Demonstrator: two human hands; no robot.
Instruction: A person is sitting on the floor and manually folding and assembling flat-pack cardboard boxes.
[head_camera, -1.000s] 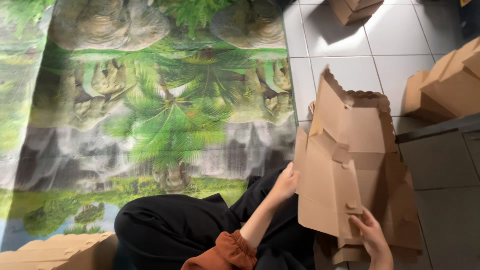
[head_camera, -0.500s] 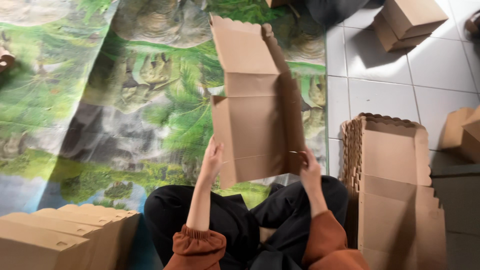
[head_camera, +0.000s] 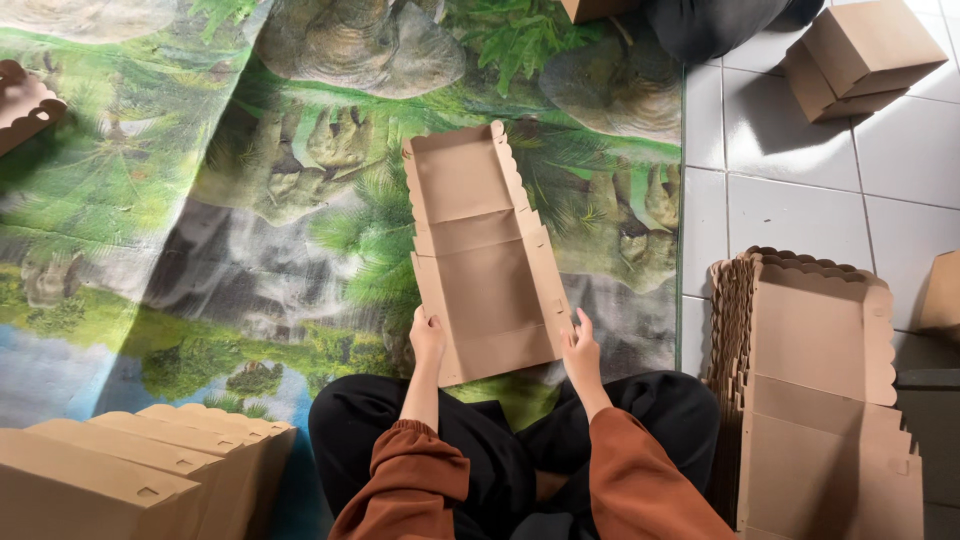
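Currently both hands grip the near end of a flat cardboard box blank (head_camera: 487, 255): left hand (head_camera: 427, 337) pinching its left edge, right hand (head_camera: 581, 347) on the right edge. Blank lies unfolded on the printed mat (head_camera: 200, 200), stretching away from the hands. Likely light, stiff along panels, bends at scored creases; scalloped flaps probably tear easily, so the side edges look best to hold. Stack of flat blanks (head_camera: 815, 400) just right of right hand. Folded brown boxes (head_camera: 130, 470) near left of left hand; more boxes (head_camera: 862, 55) far right. No labels visible.

Jungle-print mat (head_camera: 250, 230) covers white tiled floor (head_camera: 800, 190).
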